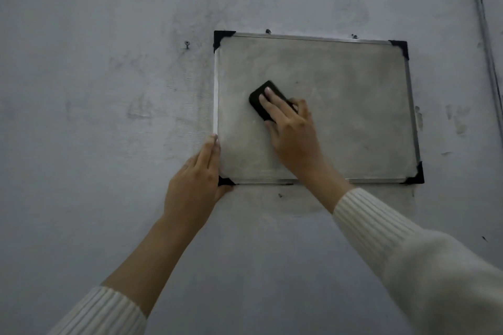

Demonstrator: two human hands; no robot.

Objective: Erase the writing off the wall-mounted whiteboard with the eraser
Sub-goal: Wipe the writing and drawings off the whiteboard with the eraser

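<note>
The right hand [292,133] gripped the eraser [257,103] left of the board's [353,117] centre, long axis 10-to-4 o'clock; most board lay toward 3. The left hand [194,179] (fingers straight) braced the 7 o'clock corner.

Whiteboard [340,117]: one. Eraser [255,102]: one, black. Hands: two, left hand [194,179] and right hand [291,130]. White ribbed sleeves: two, left sleeve [100,313] and right sleeve [408,253]. Black corner caps [221,38]: four (bottom-left one half hidden behind left hand). Top-edge screws [268,31]: two. Lone screw [186,43] off to left: one. Conduit [481,22]: one.
</note>
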